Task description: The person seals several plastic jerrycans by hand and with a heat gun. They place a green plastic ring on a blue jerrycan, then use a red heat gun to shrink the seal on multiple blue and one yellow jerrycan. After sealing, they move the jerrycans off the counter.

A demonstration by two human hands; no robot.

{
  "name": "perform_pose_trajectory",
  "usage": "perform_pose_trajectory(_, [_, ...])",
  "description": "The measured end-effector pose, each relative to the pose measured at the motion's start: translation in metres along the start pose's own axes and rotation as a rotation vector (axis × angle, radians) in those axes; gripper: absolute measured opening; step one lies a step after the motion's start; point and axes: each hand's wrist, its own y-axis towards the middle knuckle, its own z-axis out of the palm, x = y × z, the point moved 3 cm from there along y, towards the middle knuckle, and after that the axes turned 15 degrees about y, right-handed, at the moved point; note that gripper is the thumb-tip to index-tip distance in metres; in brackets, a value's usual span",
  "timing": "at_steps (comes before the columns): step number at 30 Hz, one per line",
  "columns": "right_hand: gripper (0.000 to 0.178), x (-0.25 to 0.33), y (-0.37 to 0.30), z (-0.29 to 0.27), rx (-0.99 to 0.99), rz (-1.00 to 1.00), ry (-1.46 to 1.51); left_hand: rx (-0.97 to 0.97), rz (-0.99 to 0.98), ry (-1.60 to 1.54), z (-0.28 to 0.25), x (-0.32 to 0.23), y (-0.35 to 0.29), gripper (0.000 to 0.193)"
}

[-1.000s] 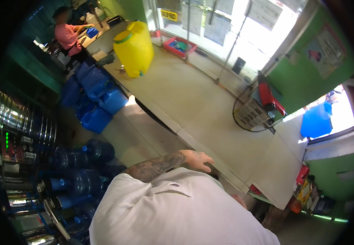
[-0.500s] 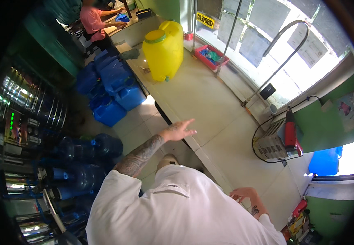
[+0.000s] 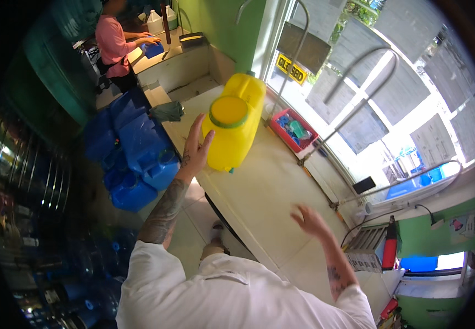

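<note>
A yellow plastic water container (image 3: 227, 143) with a wide round yellow lid stands on the tiled counter (image 3: 265, 205). Beside its left side is my left hand (image 3: 194, 151), open, with fingers and thumb stretched out; whether it touches the container I cannot tell. Over the counter, to the right, my right hand (image 3: 311, 221) holds nothing. Its fingers are apart and a little blurred.
Blue jugs (image 3: 144, 148) are piled left of the counter. A red basket (image 3: 294, 130) of small items and bent metal faucets (image 3: 366, 98) line the window side. At the far left a person in pink (image 3: 112, 41) handles a blue object (image 3: 152, 49).
My left hand has moved forward to the yellow container. My right hand has come forward over the counter from near my body. The view has shifted closer to the container.
</note>
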Motion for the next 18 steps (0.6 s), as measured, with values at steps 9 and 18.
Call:
perform_pose_trajectory(9, [0.070, 0.290, 0.398, -0.063, -0.526, -0.743, -0.299, 0.181, -0.250, -0.244, 0.006, 0.057, 0.067, 0.073])
perform_pose_trajectory(18, [0.052, 0.199, 0.399, -0.024, -0.361, -0.301, 0.466, 0.463, -0.134, -0.486, 0.043, 0.089, 0.111, 0.086])
